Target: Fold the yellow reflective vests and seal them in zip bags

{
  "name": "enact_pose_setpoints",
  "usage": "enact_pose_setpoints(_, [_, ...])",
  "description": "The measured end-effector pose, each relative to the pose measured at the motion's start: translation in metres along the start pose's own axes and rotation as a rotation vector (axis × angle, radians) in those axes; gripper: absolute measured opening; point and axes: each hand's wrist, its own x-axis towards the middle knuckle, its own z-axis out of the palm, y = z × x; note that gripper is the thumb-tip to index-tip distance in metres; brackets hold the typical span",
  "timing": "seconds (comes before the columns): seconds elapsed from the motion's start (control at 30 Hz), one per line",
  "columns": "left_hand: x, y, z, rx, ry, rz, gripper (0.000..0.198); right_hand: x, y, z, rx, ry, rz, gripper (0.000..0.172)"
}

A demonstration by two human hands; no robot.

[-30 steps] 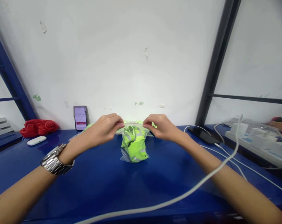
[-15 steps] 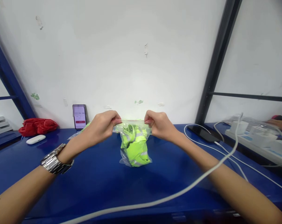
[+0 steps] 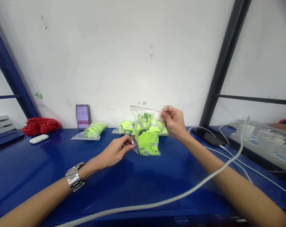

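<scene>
A clear zip bag [image 3: 147, 135] with a red seal line hangs above the blue table, packed with folded neon-yellow fabric that carries silver reflective strips. My right hand [image 3: 173, 122] pinches its top right corner. Lower down on the opposite side, my left hand [image 3: 116, 149] has thumb and fingers closed on the bag's left edge. The bag's top edge slopes slightly down to the right. Behind it lie similar filled bags: one bag [image 3: 126, 126] by the wall and another partly hidden behind the held one. A further bag [image 3: 94, 130] rests to the left.
On the blue table [image 3: 143, 192], a phone [image 3: 82, 116] leans at the wall beside a red bundle [image 3: 41, 126] and a white case [image 3: 38, 138]. A white cable [image 3: 171, 200] crosses in front. At right are a dark phone [image 3: 208, 137], a power strip [image 3: 263, 148] and another person's hand [image 3: 285, 127].
The bag has risen and shifted right. My left hand has left its top edge and gone down to its lower left side; my right hand still grips the top corner.
</scene>
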Motion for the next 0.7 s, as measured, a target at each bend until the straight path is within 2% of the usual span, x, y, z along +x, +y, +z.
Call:
enact_pose_setpoints(0.13, [0.001, 0.005, 0.003, -0.012, 0.045, -0.001, 0.027, 0.0, 0.006, -0.004, 0.072, 0.068, 0.059, 0.032])
enact_pose_setpoints(0.27, [-0.004, 0.01, -0.007, -0.026, 0.212, 0.028, 0.031, 0.004, 0.01, -0.016, 0.053, 0.199, 0.106, 0.032])
enact_pose_setpoints(0.33, [-0.007, 0.011, -0.012, -0.024, 0.244, 0.025, 0.032, 0.006, 0.01, -0.02, 0.063, 0.229, 0.123, 0.031])
enact_pose_setpoints(0.57, [-0.016, -0.007, -0.018, 0.126, 0.194, -0.005, 0.033, -0.002, 0.003, -0.008, 0.043, 0.146, 0.063, 0.018])
enact_pose_setpoints(0.63, [-0.017, -0.007, -0.026, 0.095, 0.269, -0.015, 0.037, -0.007, -0.001, -0.002, 0.01, 0.089, 0.03, 0.014])
enact_pose_setpoints(0.7, [-0.017, 0.003, -0.037, 0.043, 0.381, -0.008, 0.046, -0.013, -0.008, 0.005, -0.047, 0.014, 0.0, 0.012])
